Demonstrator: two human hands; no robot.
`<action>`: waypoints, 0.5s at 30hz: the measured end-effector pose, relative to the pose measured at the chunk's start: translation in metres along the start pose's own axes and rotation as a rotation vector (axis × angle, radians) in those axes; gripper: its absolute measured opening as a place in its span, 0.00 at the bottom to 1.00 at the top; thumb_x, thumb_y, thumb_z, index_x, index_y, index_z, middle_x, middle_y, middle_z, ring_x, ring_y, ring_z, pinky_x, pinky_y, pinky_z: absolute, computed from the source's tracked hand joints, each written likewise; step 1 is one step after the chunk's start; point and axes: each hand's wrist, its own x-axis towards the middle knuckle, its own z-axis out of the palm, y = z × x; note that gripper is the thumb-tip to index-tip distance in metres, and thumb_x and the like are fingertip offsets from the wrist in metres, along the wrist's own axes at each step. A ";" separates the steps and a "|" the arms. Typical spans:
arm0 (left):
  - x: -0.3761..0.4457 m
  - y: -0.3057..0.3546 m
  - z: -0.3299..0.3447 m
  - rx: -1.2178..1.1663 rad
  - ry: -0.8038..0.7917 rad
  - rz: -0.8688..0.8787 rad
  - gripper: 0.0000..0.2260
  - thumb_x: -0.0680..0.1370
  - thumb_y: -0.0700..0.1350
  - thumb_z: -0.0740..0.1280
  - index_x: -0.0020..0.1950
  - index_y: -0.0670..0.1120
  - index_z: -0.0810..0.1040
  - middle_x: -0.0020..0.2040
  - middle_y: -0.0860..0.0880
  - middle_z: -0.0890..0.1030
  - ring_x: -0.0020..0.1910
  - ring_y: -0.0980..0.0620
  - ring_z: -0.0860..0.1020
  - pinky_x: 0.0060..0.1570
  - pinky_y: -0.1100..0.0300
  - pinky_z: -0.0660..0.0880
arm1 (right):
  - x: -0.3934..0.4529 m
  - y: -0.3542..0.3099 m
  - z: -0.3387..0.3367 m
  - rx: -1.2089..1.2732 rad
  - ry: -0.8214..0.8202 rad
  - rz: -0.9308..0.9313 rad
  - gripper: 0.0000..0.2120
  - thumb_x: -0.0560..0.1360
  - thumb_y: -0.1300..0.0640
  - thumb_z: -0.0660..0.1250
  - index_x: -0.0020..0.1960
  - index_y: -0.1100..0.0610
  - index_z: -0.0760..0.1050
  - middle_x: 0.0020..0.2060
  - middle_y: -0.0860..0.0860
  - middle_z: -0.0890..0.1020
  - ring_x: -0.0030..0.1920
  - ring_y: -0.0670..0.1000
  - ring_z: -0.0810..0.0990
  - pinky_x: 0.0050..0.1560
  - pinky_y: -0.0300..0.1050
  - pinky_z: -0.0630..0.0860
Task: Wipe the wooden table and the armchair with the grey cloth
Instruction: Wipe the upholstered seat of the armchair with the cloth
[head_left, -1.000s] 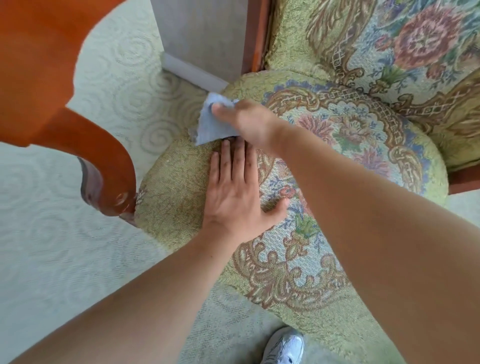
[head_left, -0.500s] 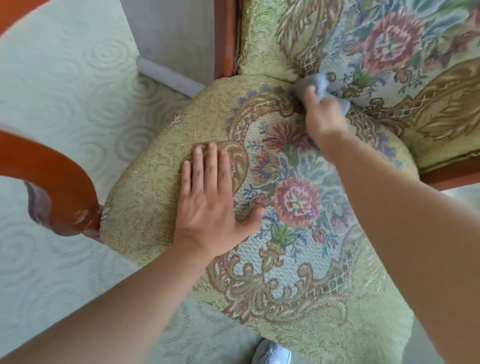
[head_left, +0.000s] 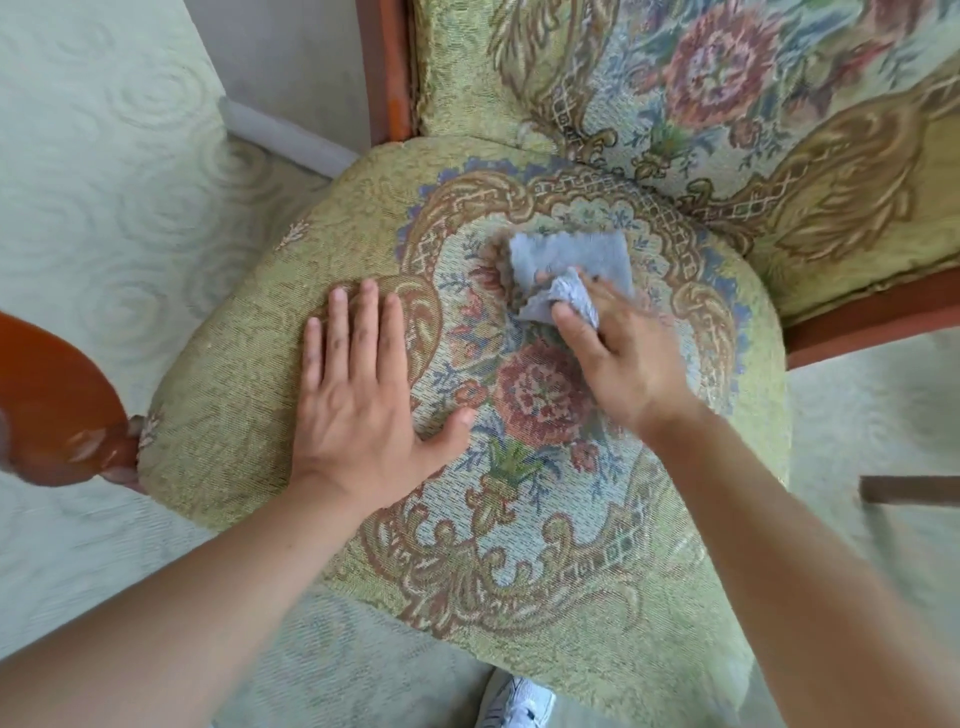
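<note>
Pinching the grey cloth (head_left: 569, 265) in our right hand (head_left: 618, 353), we are wiping mid-seat of the armchair (head_left: 218, 395); left hand (head_left: 358, 415) is pressing flat. Risk: bunched cloth snagging the weave.

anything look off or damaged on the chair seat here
Nothing stands out. The seat cushion looks intact, with no visible tear or spill. The left hand rests flat on it, and the right hand holds the bunched grey cloth against its middle.
</note>
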 end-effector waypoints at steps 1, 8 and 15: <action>0.000 0.001 0.000 0.003 -0.005 0.000 0.49 0.76 0.72 0.46 0.82 0.36 0.46 0.82 0.37 0.45 0.81 0.38 0.44 0.77 0.38 0.50 | -0.014 0.001 0.000 0.083 0.060 0.023 0.19 0.81 0.40 0.54 0.61 0.44 0.78 0.65 0.41 0.77 0.67 0.43 0.73 0.69 0.44 0.68; 0.002 0.000 -0.001 0.045 -0.027 -0.007 0.49 0.75 0.74 0.40 0.81 0.36 0.44 0.81 0.36 0.43 0.81 0.38 0.44 0.77 0.38 0.53 | 0.004 0.008 -0.053 0.864 0.481 0.375 0.17 0.79 0.51 0.62 0.34 0.53 0.79 0.28 0.39 0.82 0.31 0.35 0.78 0.30 0.30 0.73; 0.005 -0.004 0.006 0.024 0.018 -0.001 0.49 0.76 0.74 0.43 0.82 0.36 0.47 0.82 0.37 0.46 0.81 0.38 0.46 0.76 0.37 0.54 | 0.049 0.052 -0.077 0.231 0.720 0.432 0.20 0.79 0.41 0.54 0.35 0.51 0.69 0.28 0.45 0.73 0.30 0.45 0.69 0.35 0.44 0.64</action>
